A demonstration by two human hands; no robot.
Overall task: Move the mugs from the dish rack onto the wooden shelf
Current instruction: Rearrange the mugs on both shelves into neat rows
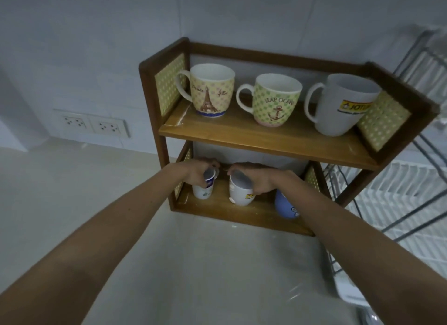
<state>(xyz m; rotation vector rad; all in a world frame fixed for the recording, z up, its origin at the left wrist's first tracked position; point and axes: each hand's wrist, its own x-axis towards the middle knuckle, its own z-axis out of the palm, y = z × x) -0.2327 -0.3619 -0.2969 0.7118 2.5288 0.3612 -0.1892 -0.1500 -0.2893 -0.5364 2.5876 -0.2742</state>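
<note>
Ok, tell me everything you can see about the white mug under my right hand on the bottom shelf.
The white mug looks ceramic and glossy, with a yellow logo patch partly hidden by the right hand. It stands tilted, mouth towards the camera, on the lower board of the wooden shelf, between a small white mug and a blue mug. The fingers grip its rim from above.

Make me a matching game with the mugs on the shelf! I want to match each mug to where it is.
Mugs:
1. Eiffel Tower mug
2. anchor mug
3. blue mug
4. small white mug

Places:
A. bottom shelf, under the left hand
B. top shelf, middle
C. bottom shelf, right end
D. top shelf, left end

Pairs: 1-D, 2-B, 3-C, 4-A
</note>
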